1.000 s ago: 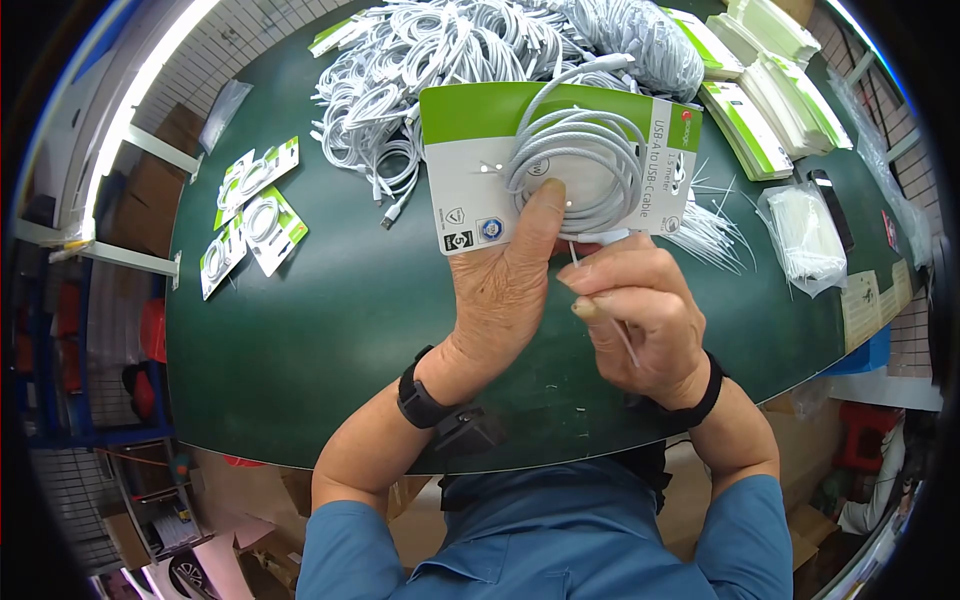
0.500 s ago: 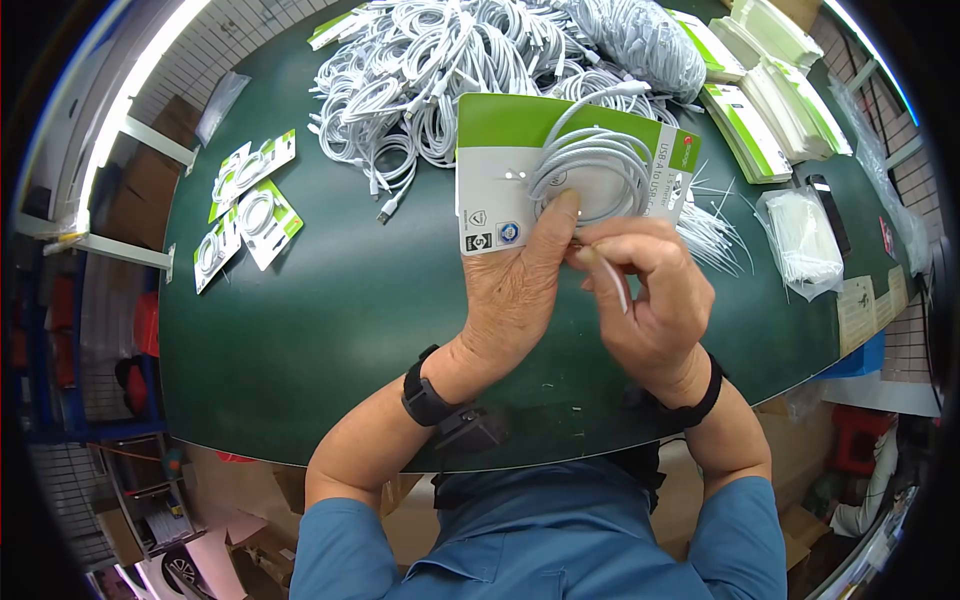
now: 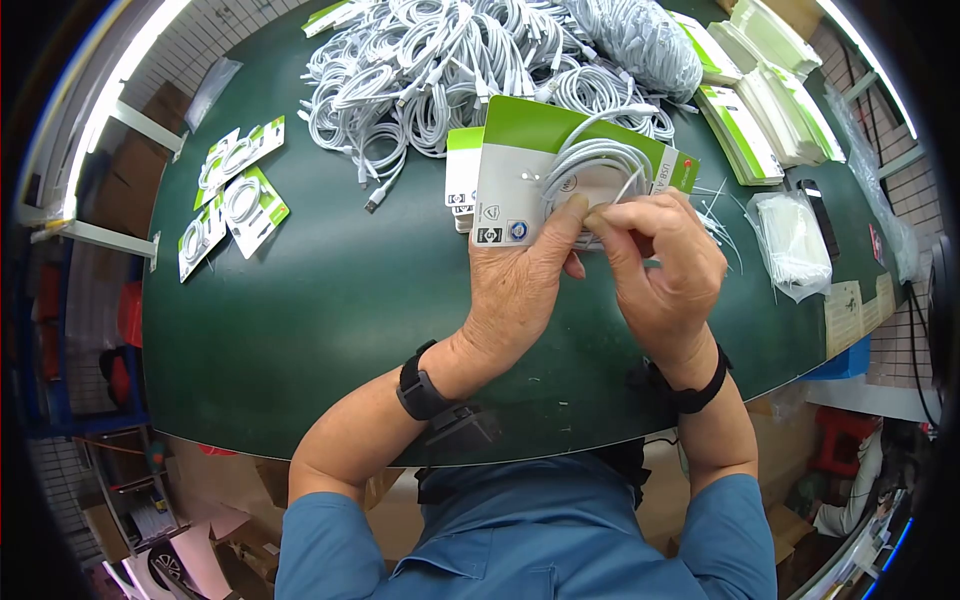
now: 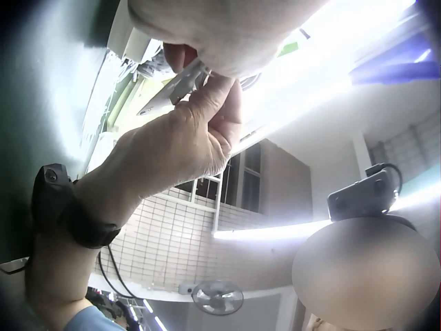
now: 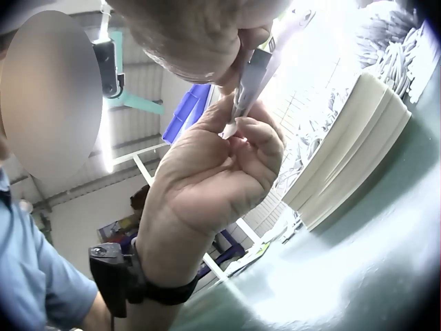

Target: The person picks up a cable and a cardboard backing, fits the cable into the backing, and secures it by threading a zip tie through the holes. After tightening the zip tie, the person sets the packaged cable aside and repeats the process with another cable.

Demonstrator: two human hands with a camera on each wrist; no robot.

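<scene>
A white and green printed card [image 3: 508,170] with a coiled white cable [image 3: 600,160] on its face is held up above the green table. My left hand [image 3: 515,290] grips the card's lower edge, thumb on the front over the coil's lower part. The right hand [image 3: 668,270] pinches at the coil's lower edge with thumb and index finger, close beside the left thumb; what lies between those fingertips is hidden in the head view. In the right wrist view the right hand [image 5: 220,172] has curled fingers at the card's edge.
Several carded cables [image 3: 243,200] lie at the left. A large heap of white cables [image 3: 430,60] is at the back. Card stacks [image 3: 740,135], a bag of white ties [image 3: 790,245] and a black object [image 3: 818,215] lie at the right. Another card stack [image 3: 462,180] stands behind the held card.
The held card has shifted right, revealing the stack behind it. The right fingers have moved up onto the coil's lower edge, and the white tie strip seen at them before is out of sight.
</scene>
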